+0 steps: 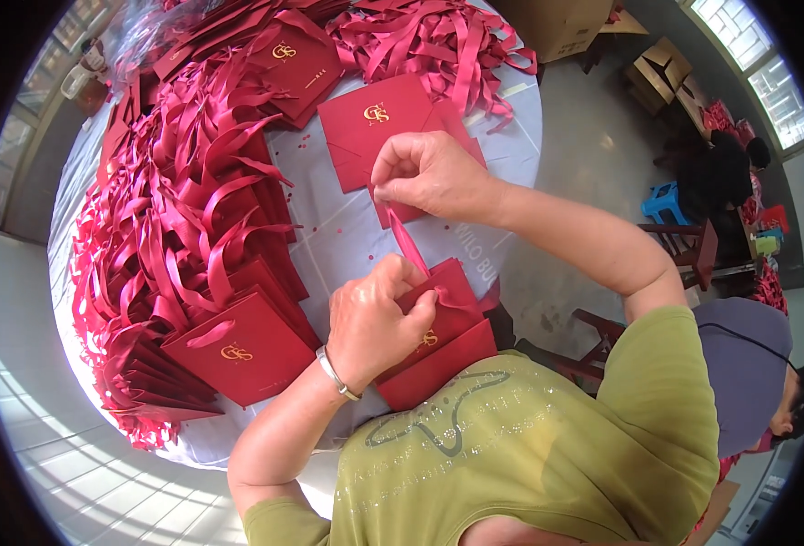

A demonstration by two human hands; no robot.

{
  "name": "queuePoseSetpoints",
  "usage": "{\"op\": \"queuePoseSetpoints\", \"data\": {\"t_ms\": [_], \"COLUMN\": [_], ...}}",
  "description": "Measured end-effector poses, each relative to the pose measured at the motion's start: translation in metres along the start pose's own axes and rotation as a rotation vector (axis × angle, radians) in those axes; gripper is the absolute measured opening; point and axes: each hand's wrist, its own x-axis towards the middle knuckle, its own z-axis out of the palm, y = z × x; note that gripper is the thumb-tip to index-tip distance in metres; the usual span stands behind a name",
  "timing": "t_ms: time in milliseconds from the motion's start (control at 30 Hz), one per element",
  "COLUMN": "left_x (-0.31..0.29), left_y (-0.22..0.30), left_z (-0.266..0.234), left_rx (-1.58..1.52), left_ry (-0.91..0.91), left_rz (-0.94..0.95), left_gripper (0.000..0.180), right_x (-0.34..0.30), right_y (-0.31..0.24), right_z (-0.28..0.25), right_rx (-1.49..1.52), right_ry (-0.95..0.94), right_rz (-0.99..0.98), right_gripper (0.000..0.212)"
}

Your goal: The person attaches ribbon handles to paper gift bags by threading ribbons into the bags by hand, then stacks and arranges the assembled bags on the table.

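A red paper gift bag (457, 355) with a gold emblem stands at the table's near edge, right against my body. Curled around its upper edge, my left hand (370, 318) is closed on it, the thumb lying over the front. A pink-red ribbon (406, 238) runs up from the bag's top. Its far end is pinched between the thumb and fingertips of my right hand (438, 177), which hovers over a flat red bag (356, 118) lying farther back. Whether my left fingers also grip the ribbon inside the bag is hidden.
Many ribboned red bags (238, 355) stack along the table's left side. A heap of loose ribbons (429, 45) lies at the back. Small red discs dot the white tablecloth (329, 227). Beyond stand cardboard boxes (557, 23), a blue stool (664, 202), a wooden chair (693, 250) and another person (748, 373).
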Motion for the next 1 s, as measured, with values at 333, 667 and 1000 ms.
{"op": "queuePoseSetpoints", "data": {"t_ms": [333, 667, 1000], "left_x": [0.0, 0.002, 0.005], "left_y": [-0.012, -0.014, -0.011], "left_z": [0.006, 0.004, 0.006], "left_rx": [-0.028, -0.033, -0.109], "left_ry": [-0.076, -0.098, -0.121], "left_rz": [-0.053, -0.095, -0.168], "left_gripper": [0.03, 0.029, 0.014], "right_x": [-0.038, -0.204, -0.19], "right_y": [-0.007, 0.051, 0.08], "right_z": [-0.005, 0.011, 0.041], "right_rx": [-0.389, 0.346, 1.325], "right_ry": [0.291, 0.201, 0.683], "right_rz": [-0.276, 0.898, 0.672], "right_gripper": [0.018, 0.056, 0.015]}}
